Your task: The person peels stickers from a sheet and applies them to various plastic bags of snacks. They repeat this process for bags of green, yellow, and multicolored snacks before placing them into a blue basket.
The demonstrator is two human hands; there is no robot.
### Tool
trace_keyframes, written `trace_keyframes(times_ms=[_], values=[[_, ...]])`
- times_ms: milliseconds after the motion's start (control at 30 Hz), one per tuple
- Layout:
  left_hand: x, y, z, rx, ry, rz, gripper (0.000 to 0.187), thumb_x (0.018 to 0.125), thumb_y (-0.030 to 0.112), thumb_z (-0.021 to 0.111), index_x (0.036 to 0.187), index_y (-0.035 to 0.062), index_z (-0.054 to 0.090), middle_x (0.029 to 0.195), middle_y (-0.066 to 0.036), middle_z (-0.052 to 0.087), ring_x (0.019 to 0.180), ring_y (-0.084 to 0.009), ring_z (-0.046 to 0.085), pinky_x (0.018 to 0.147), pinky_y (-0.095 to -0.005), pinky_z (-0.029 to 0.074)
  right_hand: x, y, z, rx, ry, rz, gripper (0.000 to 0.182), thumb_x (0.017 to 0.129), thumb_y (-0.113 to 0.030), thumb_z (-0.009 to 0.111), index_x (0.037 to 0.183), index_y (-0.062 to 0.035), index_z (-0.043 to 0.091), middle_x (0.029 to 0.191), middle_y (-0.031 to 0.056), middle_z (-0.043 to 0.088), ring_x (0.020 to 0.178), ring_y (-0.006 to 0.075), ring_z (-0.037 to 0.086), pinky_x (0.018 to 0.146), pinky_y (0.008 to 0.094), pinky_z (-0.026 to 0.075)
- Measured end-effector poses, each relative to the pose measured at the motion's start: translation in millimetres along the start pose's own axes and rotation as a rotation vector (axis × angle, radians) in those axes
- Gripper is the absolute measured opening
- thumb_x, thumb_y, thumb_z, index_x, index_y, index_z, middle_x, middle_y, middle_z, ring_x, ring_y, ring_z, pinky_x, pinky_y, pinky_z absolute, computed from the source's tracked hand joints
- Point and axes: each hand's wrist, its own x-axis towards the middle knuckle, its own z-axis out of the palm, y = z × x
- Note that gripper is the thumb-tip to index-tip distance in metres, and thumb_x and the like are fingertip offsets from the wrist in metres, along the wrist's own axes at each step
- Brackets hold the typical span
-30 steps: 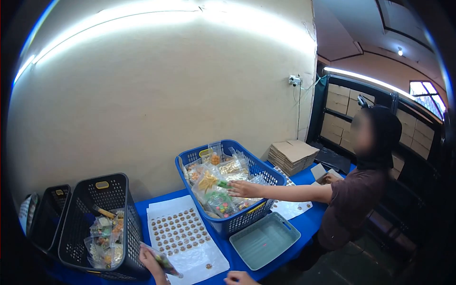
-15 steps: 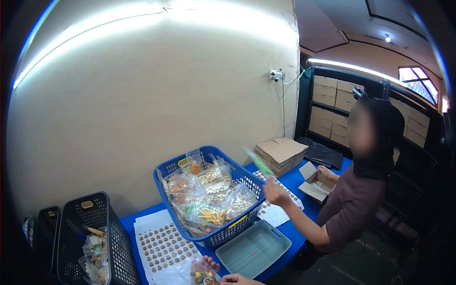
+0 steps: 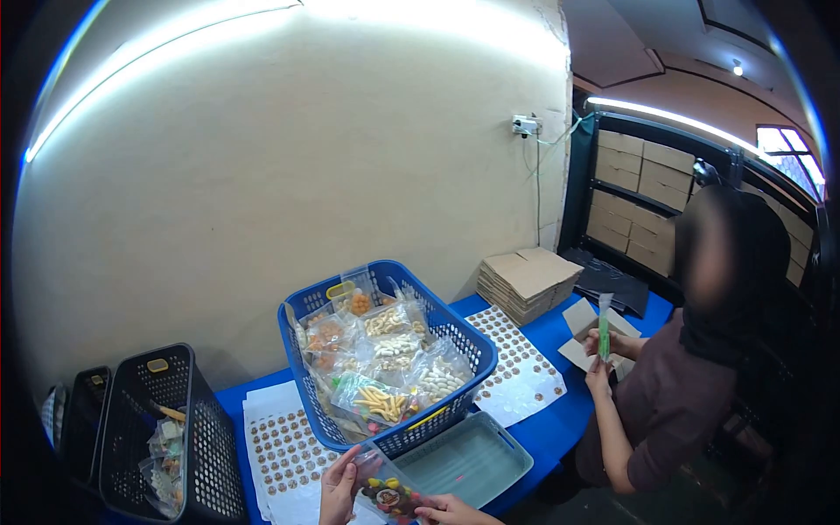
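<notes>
A clear bag of colourful pieces with a round label [image 3: 390, 497] is held between my two hands at the bottom of the view. My left hand [image 3: 339, 490] grips its upper left side, and my right hand [image 3: 451, 509] pinches its lower right edge. Just beyond the bag are a grey-green tray [image 3: 468, 468] and a blue basket [image 3: 479, 354] full of clear snack bags. A sheet of round stickers [image 3: 284, 446] lies to the left of my hands.
A co-worker [image 3: 691, 385] at the right holds a green packet [image 3: 604, 331] beside an open carton [image 3: 579, 317]. Flattened cardboard [image 3: 529, 271] is stacked by the wall, near a second sticker sheet [image 3: 516, 367]. A black basket [image 3: 210, 437] holds bags at the left.
My hands have raised the labelled bag further into view. The co-worker's hand has brought the green packet away from the blue basket to the carton. The view has shifted slightly.
</notes>
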Motion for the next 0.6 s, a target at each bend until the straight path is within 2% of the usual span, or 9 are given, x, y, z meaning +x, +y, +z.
trace_keyframes(times_ms=[33,133,167,267,333,400,500,533,600], values=[[0.6,-1.0,1.5,0.002,-0.032,0.01,0.047,0.086,0.022,0.045,0.124,-0.0012,0.031,0.113,-0.021,0.047,0.101,-0.0341,0.05,0.086,-0.0402,0.042,4.5,9.6,-8.3,0.025,0.022,-0.047,0.018,0.081,-0.02,0.057,0.085,-0.0022,0.054,0.063,0.0018,0.052,0.052,0.008,0.047,0.046,0.0225,0.039],[-6.1,10.7,18.0,-0.091,-0.094,0.089,0.062,0.083,0.035,0.048,0.13,0.0037,0.021,0.12,-0.022,0.041,0.105,-0.035,0.047,0.089,-0.042,0.039,19.0,32.3,-47.8,0.016,0.126,-0.036,0.027,0.085,-0.024,0.052,0.094,0.0018,0.054,0.072,0.004,0.056,0.064,0.0095,0.053,0.06,0.0226,0.043],[-8.6,15.6,22.7,-0.032,-0.111,0.059,0.072,0.079,0.045,0.048,0.131,0.0064,0.015,0.124,-0.023,0.036,0.106,-0.035,0.046,0.091,-0.0434,0.036,19.8,29.0,-56.7,-0.008,0.196,-0.138,0.025,0.086,-0.022,0.05,0.094,0.0015,0.054,0.072,0.0047,0.057,0.063,0.0098,0.054,0.06,0.0232,0.044],[-18.6,-2.0,12.7,-0.018,-0.114,-0.019,0.067,0.082,0.042,0.046,0.13,0.0056,0.019,0.122,-0.024,0.037,0.105,-0.0346,0.047,0.091,-0.0433,0.036,23.7,-27.4,-57.1,-0.185,0.548,-0.422,0.021,0.086,-0.017,0.048,0.09,0.0019,0.055,0.071,0.0055,0.058,0.062,0.0094,0.054,0.058,0.0227,0.044],[-26.9,-14.8,4.9,0.0,-0.024,-0.094,0.051,0.086,0.029,0.046,0.125,0.0028,0.026,0.116,-0.023,0.044,0.1,-0.0325,0.051,0.09,-0.0402,0.038,19.9,-60.6,-62.3,-0.231,0.725,-0.654,0.02,0.086,-0.016,0.047,0.087,0.0024,0.055,0.071,0.0053,0.058,0.06,0.0088,0.053,0.057,0.0214,0.044],[-36.9,-16.5,4.4,0.09,0.046,-0.099,0.044,0.086,0.024,0.047,0.121,0.0014,0.032,0.11,-0.021,0.049,0.097,-0.0293,0.054,0.088,-0.0374,0.04,22.4,-89.9,-59.2,-0.268,0.94,-0.803,0.023,0.087,-0.017,0.046,0.086,0.0033,0.055,0.073,0.0056,0.058,0.058,0.0083,0.052,0.054,0.0203,0.043],[-50.0,-17.5,-0.5,0.133,0.127,-0.092,0.038,0.085,0.021,0.048,0.115,0.0003,0.039,0.105,-0.019,0.053,0.095,-0.0264,0.055,0.087,-0.0351,0.042,44.3,-103.4,-68.5,-0.26,0.927,-0.839,0.026,0.087,-0.02,0.044,0.086,0.0037,0.055,0.069,0.0062,0.058,0.054,0.0079,0.051,0.05,0.0199,0.041],[-52.9,-17.7,-1.4,0.125,0.159,-0.096,0.036,0.086,0.021,0.048,0.114,0.0002,0.04,0.103,-0.018,0.053,0.094,-0.0258,0.055,0.086,-0.0348,0.042,49.7,-91.1,-85.7,-0.235,0.838,-0.591,0.032,0.087,-0.026,0.045,0.08,0.0034,0.056,0.065,0.0066,0.058,0.049,0.0081,0.05,0.045,0.0198,0.038],[-59.1,-16.5,-5.0,0.111,0.231,-0.1,0.033,0.086,0.019,0.047,0.111,-0.0001,0.042,0.101,-0.017,0.054,0.093,-0.0246,0.055,0.085,-0.0343,0.043,69.8,-74.3,-106.3,-0.39,0.502,-0.19,0.043,0.086,-0.036,0.046,0.072,0.0027,0.057,0.057,0.0069,0.057,0.046,0.0088,0.051,0.043,0.0199,0.038]])
